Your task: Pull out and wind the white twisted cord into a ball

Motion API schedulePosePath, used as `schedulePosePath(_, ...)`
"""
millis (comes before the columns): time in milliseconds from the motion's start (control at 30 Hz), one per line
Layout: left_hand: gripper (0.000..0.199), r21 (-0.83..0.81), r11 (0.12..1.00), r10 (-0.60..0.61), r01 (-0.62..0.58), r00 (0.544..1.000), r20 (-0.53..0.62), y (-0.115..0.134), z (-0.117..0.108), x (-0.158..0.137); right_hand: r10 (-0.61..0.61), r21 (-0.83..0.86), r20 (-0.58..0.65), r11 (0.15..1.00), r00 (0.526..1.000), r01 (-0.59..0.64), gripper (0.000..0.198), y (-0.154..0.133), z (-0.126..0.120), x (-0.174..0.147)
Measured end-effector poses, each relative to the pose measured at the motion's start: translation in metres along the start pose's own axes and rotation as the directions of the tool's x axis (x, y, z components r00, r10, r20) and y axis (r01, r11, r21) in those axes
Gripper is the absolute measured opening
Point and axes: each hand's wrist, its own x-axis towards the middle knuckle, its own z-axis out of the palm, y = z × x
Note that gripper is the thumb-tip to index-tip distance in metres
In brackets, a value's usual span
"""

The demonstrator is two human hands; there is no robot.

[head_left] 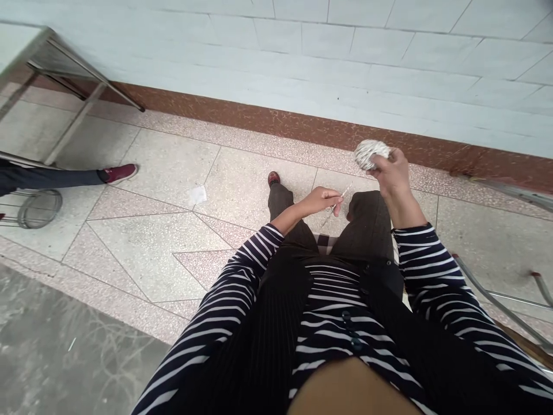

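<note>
My right hand is raised beyond my right knee, its fingers closed on a ball of whitish cord with dark streaks. Part of the ball is hidden behind my fingers. Above my lap, my left hand pinches a thin, pale twisted cord. One short length of it sticks up past the fingertips toward the ball, and a fainter strand hangs below the hand. Whether this cord joins the ball cannot be made out.
A metal-legged table stands at the far left. Another person's leg and red shoe reach in beside a wire stool. A white paper scrap lies on the floor. Ahead is a tiled wall; metal tubing is at right.
</note>
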Motion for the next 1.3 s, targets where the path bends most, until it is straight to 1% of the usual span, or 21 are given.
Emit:
schedulePosePath(67,0.040,0.040,0.999,-0.009,0.007,1.000,0.030,0.010,-0.006,-0.003,-0.063,-0.212,-0.009,0.975,0.998,0.059,0.057,0.015,0.003,-0.003)
schedulePosePath(133,0.038,0.130,0.991,-0.026,0.020,0.998,0.049,0.020,-0.016,-0.003,-0.138,-0.425,0.076,0.892,0.987,0.158,0.056,0.028,0.004,-0.013)
schedulePosePath(167,0.037,0.181,0.983,-0.032,0.025,0.999,0.039,0.025,-0.022,-0.002,-0.134,-0.485,0.128,0.856,0.983,0.180,0.055,0.033,0.004,-0.019)
schedulePosePath(200,0.036,0.229,0.973,-0.032,0.028,0.999,0.017,0.028,-0.028,0.000,-0.081,-0.508,0.181,0.846,0.980,0.164,0.053,0.036,0.004,-0.025)
schedulePosePath(233,0.034,0.270,0.963,-0.027,0.029,1.000,-0.011,0.031,-0.033,0.001,0.018,-0.494,0.239,0.863,0.971,0.106,0.051,0.037,0.003,-0.031)
schedulePosePath(267,0.033,0.302,0.953,-0.020,0.028,0.999,-0.029,0.032,-0.038,0.003,0.144,-0.448,0.310,0.894,0.940,0.011,0.049,0.037,0.002,-0.037)
schedulePosePath(300,0.031,0.322,0.946,-0.015,0.024,0.999,-0.031,0.033,-0.041,0.005,0.265,-0.387,0.391,0.916,0.882,-0.104,0.048,0.036,-0.001,-0.043)
schedulePosePath(367,0.025,0.334,0.942,-0.006,0.004,1.000,0.005,0.033,-0.045,0.006,0.419,-0.277,0.540,0.908,0.730,-0.315,0.046,0.032,-0.007,-0.053)
schedulePosePath(433,0.018,0.336,0.942,0.004,-0.017,0.999,0.040,0.031,-0.048,0.003,0.468,-0.210,0.634,0.870,0.615,-0.446,0.045,0.028,-0.016,-0.060)
schedulePosePath(467,0.016,0.337,0.941,0.007,-0.020,0.999,0.042,0.029,-0.049,0.001,0.473,-0.183,0.662,0.854,0.581,-0.487,0.045,0.027,-0.020,-0.062)
schedulePosePath(500,0.014,0.334,0.942,0.008,-0.017,1.000,0.027,0.027,-0.049,-0.001,0.467,-0.150,0.679,0.844,0.567,-0.515,0.045,0.025,-0.025,-0.064)
schedulePosePath(567,0.015,0.291,0.957,0.002,0.001,1.000,-0.011,0.023,-0.051,-0.005,0.439,-0.081,0.690,0.837,0.576,-0.541,0.044,0.021,-0.031,-0.066)
schedulePosePath(667,0.024,0.140,0.990,0.000,0.006,0.999,-0.043,0.018,-0.048,-0.005,0.397,-0.025,0.696,0.846,0.599,-0.532,0.043,0.012,-0.030,-0.069)
schedulePosePath(833,0.029,-0.001,0.999,0.039,-0.039,0.996,-0.086,0.013,-0.035,0.003,0.359,-0.040,0.719,0.876,0.595,-0.480,0.049,-0.005,-0.024,-0.071)
schedulePosePath(900,0.027,0.052,0.998,0.037,-0.033,0.996,-0.078,0.008,-0.036,0.001,0.361,-0.034,0.701,0.878,0.615,-0.477,0.053,-0.007,-0.026,-0.071)
schedulePosePath(967,0.026,0.203,0.979,0.005,0.016,0.995,-0.099,0.001,-0.040,-0.004,0.344,0.027,0.681,0.870,0.646,-0.492,0.056,-0.004,-0.031,-0.072)
schedulePosePath(1067,0.028,0.447,0.884,-0.071,0.140,0.983,-0.167,-0.006,-0.045,-0.011,0.345,0.106,0.640,0.845,0.686,-0.524,0.058,0.007,-0.035,-0.073)
schedulePosePath(1133,0.028,0.526,0.829,-0.102,0.192,0.975,-0.196,-0.002,-0.044,-0.018,0.367,0.135,0.582,0.836,0.726,-0.532,0.055,0.015,-0.035,-0.073)
schedulePosePath(1200,0.023,0.530,0.831,-0.047,0.167,0.972,-0.232,0.013,-0.038,-0.030,0.366,0.193,0.512,0.833,0.777,-0.519,0.052,0.021,-0.033,-0.072)
schedulePosePath(1233,0.022,0.504,0.856,0.017,0.117,0.967,-0.254,0.025,-0.035,-0.041,0.357,0.222,0.487,0.832,0.797,-0.509,0.051,0.023,-0.033,-0.071)
schedulePosePath(1300,0.023,0.352,0.936,0.082,-0.005,0.976,-0.203,0.050,-0.028,-0.067,0.342,0.254,0.467,0.832,0.815,-0.494,0.048,0.025,-0.031,-0.068)
